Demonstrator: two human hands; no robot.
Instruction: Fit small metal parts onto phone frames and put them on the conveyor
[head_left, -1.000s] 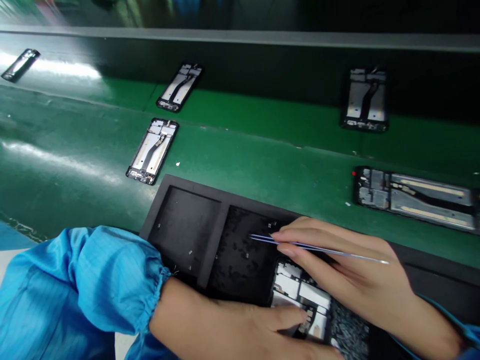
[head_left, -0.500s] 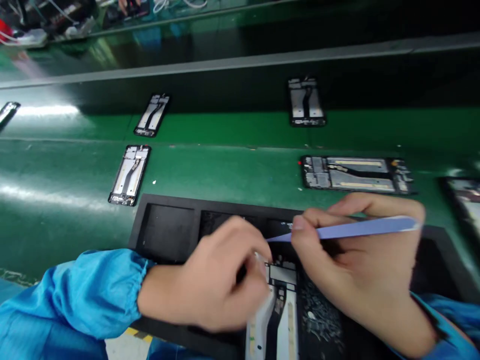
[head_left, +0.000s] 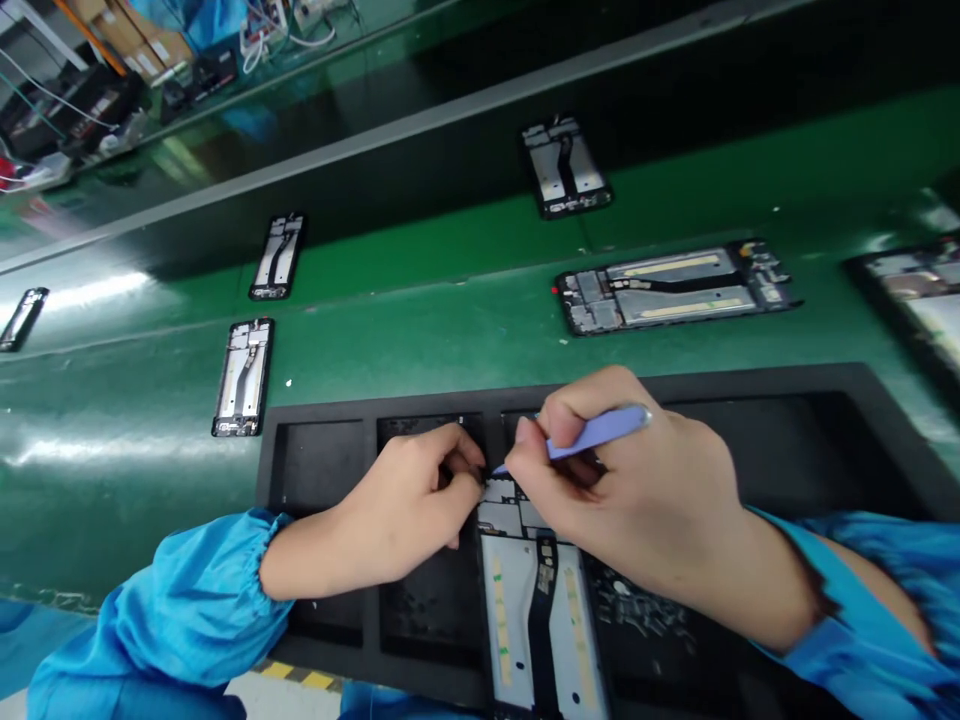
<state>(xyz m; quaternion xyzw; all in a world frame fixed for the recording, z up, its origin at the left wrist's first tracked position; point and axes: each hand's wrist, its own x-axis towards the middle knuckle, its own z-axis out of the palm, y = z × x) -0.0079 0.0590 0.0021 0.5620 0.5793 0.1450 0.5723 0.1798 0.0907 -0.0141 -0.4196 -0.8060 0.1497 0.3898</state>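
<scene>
An opened phone [head_left: 508,600] with a silvery back plate and a black ribbon cable [head_left: 541,620] lies on the black tray [head_left: 319,412], nearly upright in view. At its top left corner, my left hand [head_left: 394,505] has thumb and forefinger pinched together; what is between them is too small to tell. My right hand [head_left: 637,490] grips purple tweezers [head_left: 600,430], which slant down to the left. Their tip meets the phone's top edge, close to my left fingertips. Part of the phone's upper right is hidden behind my right hand.
Small loose screw-like pieces [head_left: 641,608] lie in the tray right of the phone. On the green bench [head_left: 405,345] lie more opened phones, one sideways [head_left: 675,288] beyond the tray, one at the left [head_left: 243,378], another at the far right [head_left: 922,300]. Cables and boxes stand at the back left.
The view has turned and shifted. My left fingers have settled at the phone's top left corner, and my right hand has brought the tweezers' tip down to its top edge.
</scene>
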